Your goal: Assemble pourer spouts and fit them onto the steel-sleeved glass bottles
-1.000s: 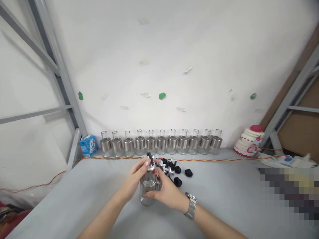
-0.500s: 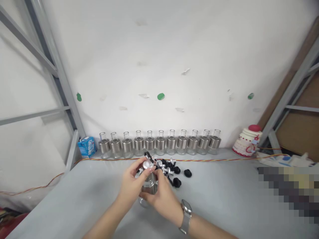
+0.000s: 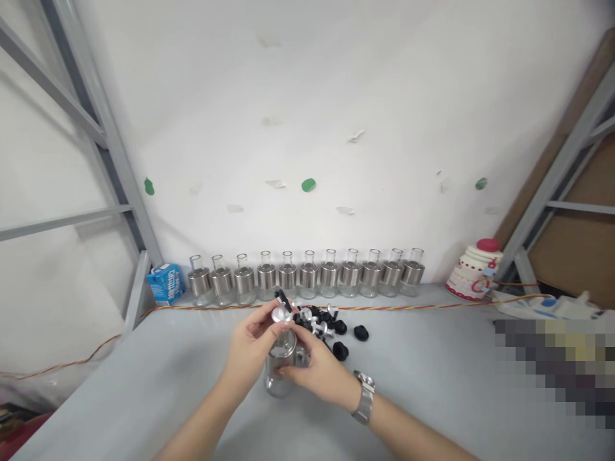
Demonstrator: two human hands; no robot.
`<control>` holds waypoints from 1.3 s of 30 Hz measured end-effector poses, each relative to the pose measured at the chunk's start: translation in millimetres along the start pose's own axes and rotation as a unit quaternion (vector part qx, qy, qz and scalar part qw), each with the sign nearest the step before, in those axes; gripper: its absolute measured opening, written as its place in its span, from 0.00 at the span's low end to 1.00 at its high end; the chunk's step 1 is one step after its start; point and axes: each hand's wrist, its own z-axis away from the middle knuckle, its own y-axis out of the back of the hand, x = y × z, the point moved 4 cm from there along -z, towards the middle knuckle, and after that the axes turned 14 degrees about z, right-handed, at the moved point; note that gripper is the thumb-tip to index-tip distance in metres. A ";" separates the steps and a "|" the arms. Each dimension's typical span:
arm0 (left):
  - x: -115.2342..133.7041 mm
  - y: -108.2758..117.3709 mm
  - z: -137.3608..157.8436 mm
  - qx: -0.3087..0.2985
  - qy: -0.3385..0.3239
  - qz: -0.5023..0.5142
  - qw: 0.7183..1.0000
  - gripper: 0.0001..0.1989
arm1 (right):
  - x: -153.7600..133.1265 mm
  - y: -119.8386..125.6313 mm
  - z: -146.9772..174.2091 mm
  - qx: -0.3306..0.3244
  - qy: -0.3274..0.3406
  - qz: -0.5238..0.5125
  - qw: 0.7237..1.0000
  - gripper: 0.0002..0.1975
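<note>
In the lower centre of the frame, a glass bottle (image 3: 277, 385) with a metal band stands roughly upright. The right hand (image 3: 319, 370) curls around it, thumb on the band, seemingly to keep it from turning; the left hand (image 3: 246, 349) pinches the silver collar (image 3: 281, 313) under a black spout (image 3: 283, 299), apparently to control its seating. Just right lie loose black and silver parts (image 3: 325, 330), probably heaped there for easy reach. Behind, the bottle row (image 3: 308, 275) lines the wall, likely keeping the near surface (image 3: 432, 378) free.
</note>
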 end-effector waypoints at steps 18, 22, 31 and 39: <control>2.3 1.4 -0.7 -0.003 -0.008 -0.022 1.000 0.18 | -12.0 -7.7 2.9 0.001 0.020 -0.047 0.999 0.33; -0.2 -0.3 0.9 -0.001 -0.004 -0.012 1.000 0.17 | -11.4 -4.8 0.4 0.013 0.007 -0.055 0.998 0.27; -8.6 15.1 15.9 0.207 -0.079 -0.130 0.966 0.18 | -8.8 -20.4 8.7 0.131 -0.050 0.035 0.990 0.25; 14.2 17.5 17.2 0.255 -0.190 -0.165 0.934 0.16 | -5.5 -21.9 14.5 0.153 -0.082 0.079 0.982 0.29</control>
